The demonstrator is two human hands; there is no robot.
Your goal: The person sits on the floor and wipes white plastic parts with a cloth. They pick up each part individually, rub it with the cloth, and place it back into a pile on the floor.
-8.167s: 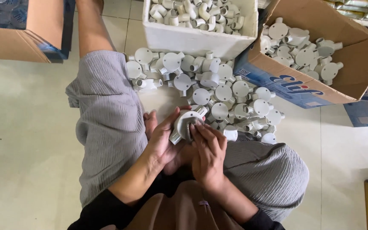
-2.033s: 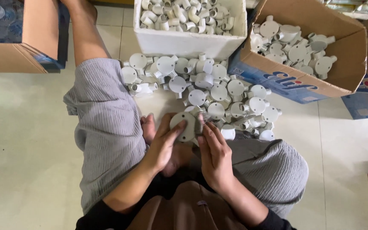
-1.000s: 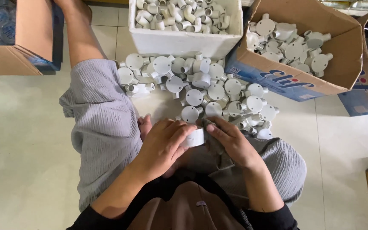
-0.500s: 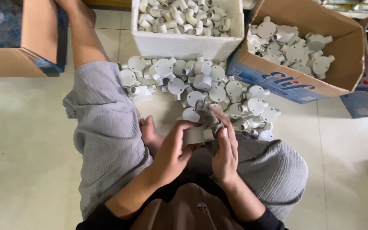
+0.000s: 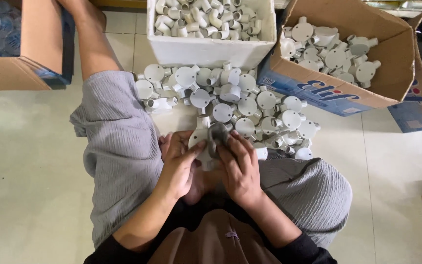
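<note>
I see my left hand [image 5: 181, 164] and my right hand [image 5: 240, 168] meeting over my lap, both wrapped around one white round conduit box [image 5: 202, 142] with short pipe stubs. The left fingers [image 5: 194, 149] curl over its near side, and the right fingers [image 5: 233, 144] press a dark grey disc [image 5: 218, 134] against its open face; I think that disc is a lid, though the grip hides most of it. The box sits just above my knees, at the near edge of a loose pile of fittings [image 5: 230, 102] spread on the pale tiled floor [image 5: 25, 161]. Beyond the pile, towards the far edge of the floor, stands a white foam box [image 5: 206, 49] full of small elbows, touching a brown cardboard carton [image 5: 391, 73] at the far right that holds more round boxes. Another cardboard box [image 5: 35, 44] sits at the far left, beside my left leg [image 5: 113, 132] in grey cloth.
</note>
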